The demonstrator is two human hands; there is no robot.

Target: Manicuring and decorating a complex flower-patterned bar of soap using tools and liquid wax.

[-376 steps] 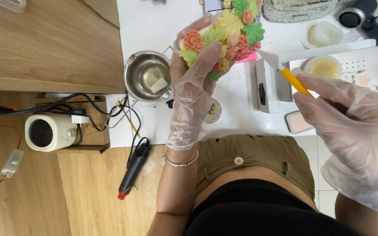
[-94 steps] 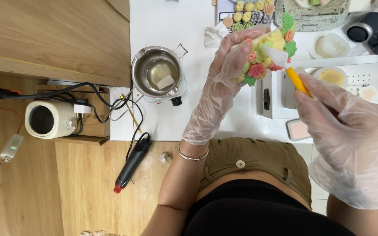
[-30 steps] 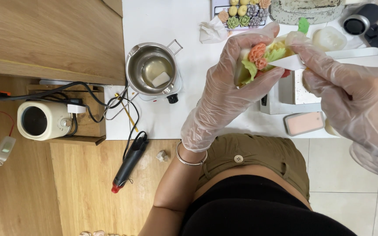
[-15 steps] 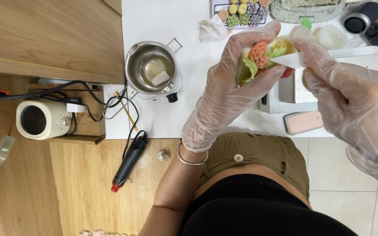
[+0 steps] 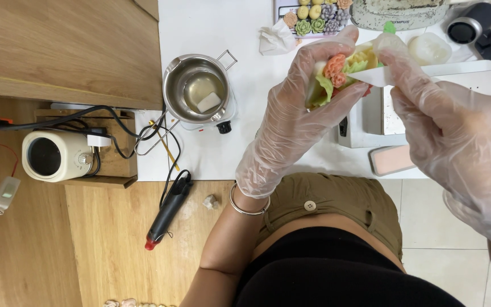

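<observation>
My left hand (image 5: 294, 122), in a clear plastic glove, is wrapped around a cluster of small moulded flowers and leaves (image 5: 336, 74) in orange, green and yellow, held above the white table (image 5: 228, 25). My right hand (image 5: 450, 131), also gloved, pinches a white pointed piece (image 5: 370, 77) whose tip touches the cluster's right side. A bracelet circles my left wrist.
A small metal pot (image 5: 197, 91) with clear liquid and a white lump stands on the table. A tray of little flower shapes (image 5: 316, 14) lies at the back. A white box (image 5: 365, 116), a pink slab (image 5: 390, 159), a cream jar-shaped appliance (image 5: 52, 154), cables and a black tool (image 5: 166, 210) are near.
The orange-handled tool seen earlier in my right hand is gone; it now holds a white pointed piece against the cluster. Over the last second both hands barely shifted.
</observation>
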